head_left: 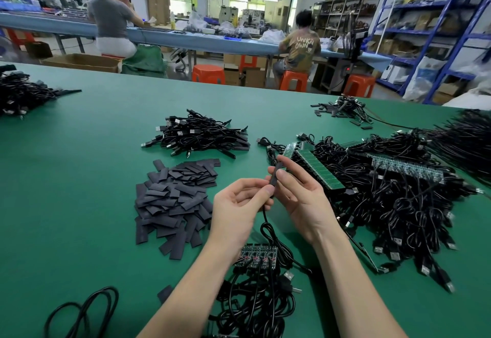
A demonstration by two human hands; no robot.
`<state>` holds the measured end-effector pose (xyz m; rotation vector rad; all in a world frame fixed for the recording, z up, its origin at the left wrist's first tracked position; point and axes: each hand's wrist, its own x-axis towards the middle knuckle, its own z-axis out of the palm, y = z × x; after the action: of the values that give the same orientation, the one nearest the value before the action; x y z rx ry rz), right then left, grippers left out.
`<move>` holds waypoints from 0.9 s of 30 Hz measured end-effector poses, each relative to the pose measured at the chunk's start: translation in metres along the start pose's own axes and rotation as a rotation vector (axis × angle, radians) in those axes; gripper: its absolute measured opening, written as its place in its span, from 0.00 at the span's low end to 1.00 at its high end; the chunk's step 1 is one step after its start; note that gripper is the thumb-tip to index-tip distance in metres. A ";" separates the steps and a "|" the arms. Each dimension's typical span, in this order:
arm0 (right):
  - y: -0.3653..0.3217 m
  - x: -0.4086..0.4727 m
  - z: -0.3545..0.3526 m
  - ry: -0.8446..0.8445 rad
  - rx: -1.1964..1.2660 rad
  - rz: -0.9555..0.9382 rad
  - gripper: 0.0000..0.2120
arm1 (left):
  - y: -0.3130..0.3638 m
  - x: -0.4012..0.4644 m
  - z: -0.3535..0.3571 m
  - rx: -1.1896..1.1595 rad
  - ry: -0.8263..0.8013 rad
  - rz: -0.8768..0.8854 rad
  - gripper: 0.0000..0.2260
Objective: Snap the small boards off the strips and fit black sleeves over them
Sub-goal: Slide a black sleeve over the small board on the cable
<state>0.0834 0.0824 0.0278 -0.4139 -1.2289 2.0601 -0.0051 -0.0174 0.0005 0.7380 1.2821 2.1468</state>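
Above the green table (79,167), my left hand (239,205) and my right hand (300,199) meet on one black sleeve (275,175), held upright between thumbs and fingertips. A thin black cable (268,234) hangs from its lower end toward a short strip of small boards (259,254) lying under my left wrist. The board inside the sleeve is hidden. A heap of loose black sleeves (175,199) lies left of my hands. Long green board strips (318,170) with cables rest to the right.
A pile of sleeved cables (202,136) sits beyond the sleeves. Tangled cable heaps lie at right (398,199), far left (21,93) and near the front edge (255,306). A coiled cable (85,311) lies at the lower left. Two people sit at a far bench.
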 end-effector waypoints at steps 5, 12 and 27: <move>-0.007 -0.001 -0.001 0.033 0.015 0.009 0.12 | -0.001 0.000 -0.001 0.026 -0.025 -0.010 0.04; -0.012 -0.003 -0.002 0.021 0.002 0.005 0.11 | -0.001 0.000 -0.002 0.047 -0.053 -0.007 0.03; -0.010 -0.003 0.000 -0.005 -0.058 -0.092 0.14 | 0.001 -0.001 0.000 0.012 -0.038 -0.026 0.05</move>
<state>0.0890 0.0834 0.0365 -0.3720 -1.2893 1.9525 -0.0048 -0.0187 0.0007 0.7592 1.2794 2.0965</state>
